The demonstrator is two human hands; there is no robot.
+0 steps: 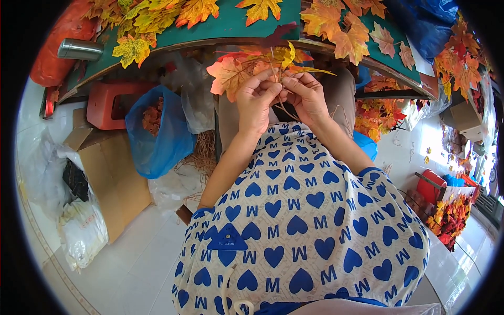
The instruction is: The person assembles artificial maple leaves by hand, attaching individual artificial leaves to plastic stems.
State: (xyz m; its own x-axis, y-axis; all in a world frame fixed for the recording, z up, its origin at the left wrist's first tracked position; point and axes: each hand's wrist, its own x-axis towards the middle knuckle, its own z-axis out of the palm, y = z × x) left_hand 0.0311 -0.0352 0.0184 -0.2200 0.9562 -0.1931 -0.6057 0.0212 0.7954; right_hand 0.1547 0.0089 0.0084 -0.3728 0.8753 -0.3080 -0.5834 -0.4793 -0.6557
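Note:
Over my lap, just below the table's edge, both hands are closed in a pinch close together. My left hand [255, 100] grips the thin brown stems of an artificial maple leaf garland [229, 77], thumb against fingertips. Beside it, my right hand [307, 98] pinches the same stems from the other side. Orange, pink and yellow leaves fan out behind the fingers, and a dark red leaf [280, 34] stands up above them. Loose brown vine ends [285, 108] hang between the wrists. The exact spot between the fingertips is hidden.
Ahead, a green-topped table [226, 23] carries yellow and orange leaves [152, 18] and a steel flask [80, 50]. At the left are a red stool [107, 105], a blue bag [157, 142] and cardboard [118, 184]. Leaf piles [378, 115] lie at the right.

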